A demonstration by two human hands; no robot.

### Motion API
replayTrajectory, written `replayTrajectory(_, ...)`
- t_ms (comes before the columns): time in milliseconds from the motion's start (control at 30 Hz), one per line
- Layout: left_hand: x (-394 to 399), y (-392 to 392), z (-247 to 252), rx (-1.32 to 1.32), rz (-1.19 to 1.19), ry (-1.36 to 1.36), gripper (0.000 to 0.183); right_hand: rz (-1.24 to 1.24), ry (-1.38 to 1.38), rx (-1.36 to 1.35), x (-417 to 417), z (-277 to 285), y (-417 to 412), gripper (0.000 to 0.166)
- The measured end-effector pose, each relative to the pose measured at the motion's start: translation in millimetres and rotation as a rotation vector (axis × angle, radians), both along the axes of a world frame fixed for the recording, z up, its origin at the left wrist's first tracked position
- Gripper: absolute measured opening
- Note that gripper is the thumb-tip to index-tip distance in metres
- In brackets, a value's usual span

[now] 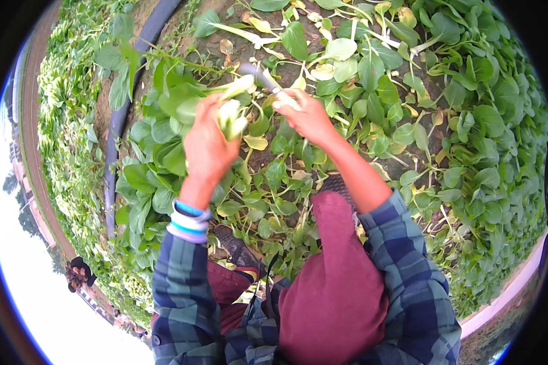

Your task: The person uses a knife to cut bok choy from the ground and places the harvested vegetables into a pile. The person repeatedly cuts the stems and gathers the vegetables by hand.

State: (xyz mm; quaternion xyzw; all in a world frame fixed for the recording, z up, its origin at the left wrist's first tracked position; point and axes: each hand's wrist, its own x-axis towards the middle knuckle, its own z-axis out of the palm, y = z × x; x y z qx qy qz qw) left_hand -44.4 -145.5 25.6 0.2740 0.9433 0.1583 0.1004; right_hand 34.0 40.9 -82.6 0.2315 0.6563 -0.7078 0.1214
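Observation:
My left hand [210,141] grips a leafy green plant, which looks like bok choy [232,116], by its pale stalks. The pale stalk bases point right, and its broad leaves spread left beyond the fingers. Opposite, my right hand [303,112] is closed around the light handle of a knife [266,81]. The blade is blurred and points up and left, close to the pale stalks. Whether it touches them I cannot tell. Loose leaves and trimmed stalks [251,39] lie on the soil just beyond both hands.
A dark hose [114,137] runs along the left. Dense standing greens [493,123] fill the right side, and pale cut bunches [57,96] lie in a row at far left. My shoes [240,248] stand among low leaves. Another person [78,273] is in the distance.

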Motion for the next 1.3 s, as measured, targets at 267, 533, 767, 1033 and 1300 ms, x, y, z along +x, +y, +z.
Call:
replayTrajectory(267,90,28,52,0.204,-0.004,-0.427,0.062,-0.335,0.026,-0.573,64,23,1,0.034)
replayTrajectory(533,53,24,-36,0.705,0.331,-0.917,0.055,-0.245,0.081,-0.577,37,33,-17,0.033)
replayTrajectory(767,-44,53,-9,-0.179,0.003,-0.248,0.041,-0.033,-0.029,-0.042,10,-9,-5,0.040)
replayTrajectory(1033,-40,-31,-43,-0.624,0.018,-0.079,0.039,0.323,0.003,0.401,-32,-26,-22,0.049)
replayTrajectory(1300,-9,-49,-53,-0.425,0.221,-0.126,0.046,0.419,-0.053,0.468,-40,-32,-22,0.051)
